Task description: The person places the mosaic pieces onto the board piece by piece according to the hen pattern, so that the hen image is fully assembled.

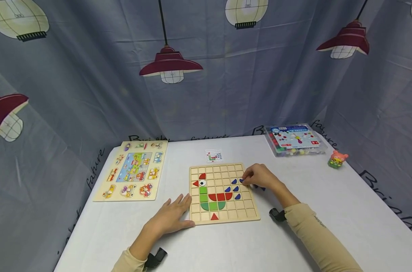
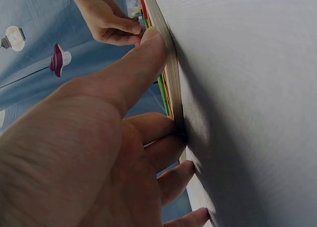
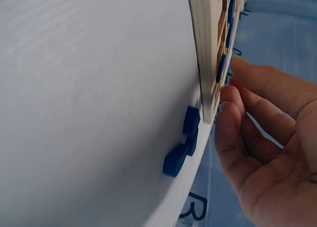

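Note:
A wooden grid board (image 1: 239, 215) lies on the table with coloured pieces in its squares. Red, green and white pieces form a bird-like shape, and several blue quarter-round pieces (image 1: 237, 197) sit to its right. At the board's upper right edge, my right hand (image 1: 263, 176) pinches a blue quarter-round piece (image 1: 241, 181) over a square, its fingertips partly covering it. My left hand (image 1: 172, 216) rests with spread fingers against the board's left edge, thumb at the lower corner. Loose blue pieces (image 3: 175, 160) lie on the table beside the board, below the right hand.
Behind the board lies a small pattern card (image 1: 214, 155). A wooden picture puzzle (image 1: 105, 197) is at the left. At the back right are a clear plastic box (image 1: 295, 140) of coloured parts and a small pink-and-green figurine (image 1: 337, 159). A patterned curtain hangs behind the table.

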`<state>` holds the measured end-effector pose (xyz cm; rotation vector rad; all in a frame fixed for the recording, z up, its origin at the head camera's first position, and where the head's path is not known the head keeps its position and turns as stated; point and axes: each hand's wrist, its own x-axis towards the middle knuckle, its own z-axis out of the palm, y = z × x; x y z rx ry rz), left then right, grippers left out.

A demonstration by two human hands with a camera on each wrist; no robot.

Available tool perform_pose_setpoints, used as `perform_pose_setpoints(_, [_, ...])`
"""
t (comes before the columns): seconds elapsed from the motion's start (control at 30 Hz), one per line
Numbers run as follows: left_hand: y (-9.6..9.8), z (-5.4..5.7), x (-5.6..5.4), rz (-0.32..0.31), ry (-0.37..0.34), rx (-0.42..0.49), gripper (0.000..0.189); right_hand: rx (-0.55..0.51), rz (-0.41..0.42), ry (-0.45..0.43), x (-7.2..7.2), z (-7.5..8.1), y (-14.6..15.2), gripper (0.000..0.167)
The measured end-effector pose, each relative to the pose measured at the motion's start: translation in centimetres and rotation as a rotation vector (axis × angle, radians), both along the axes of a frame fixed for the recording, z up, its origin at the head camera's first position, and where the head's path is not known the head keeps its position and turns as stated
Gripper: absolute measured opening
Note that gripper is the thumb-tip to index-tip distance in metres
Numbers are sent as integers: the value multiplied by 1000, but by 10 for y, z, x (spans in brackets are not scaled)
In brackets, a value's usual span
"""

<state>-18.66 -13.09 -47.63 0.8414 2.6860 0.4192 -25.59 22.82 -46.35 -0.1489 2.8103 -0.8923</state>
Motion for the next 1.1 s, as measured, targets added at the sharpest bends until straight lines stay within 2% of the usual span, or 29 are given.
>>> perform_pose_setpoints(0.23, [0,-1,-1,-10,14,-1,86,-14,18,32,7,5,16,11])
perform_pose_setpoints(0.4, [0,-2,-1,-10,18,2,86,1,64,26,11,5,33,10])
perform_pose_setpoints(0.6, [-1,-2,-1,-6,12,2,86,36,124,-27,17,4,46,24])
perform_pose_setpoints(0.7, [-1,-2,-1,-4,10,4,86,55,129,-63,18,4,49,28])
perform_pose_setpoints(0.97, [-2,-4,-2,-12,18,8,86,80,125,-73,21,8,59,15])
perform_pose_setpoints(1.1, [-2,-4,-2,-13,17,6,86,54,144,-93,23,7,67,18])
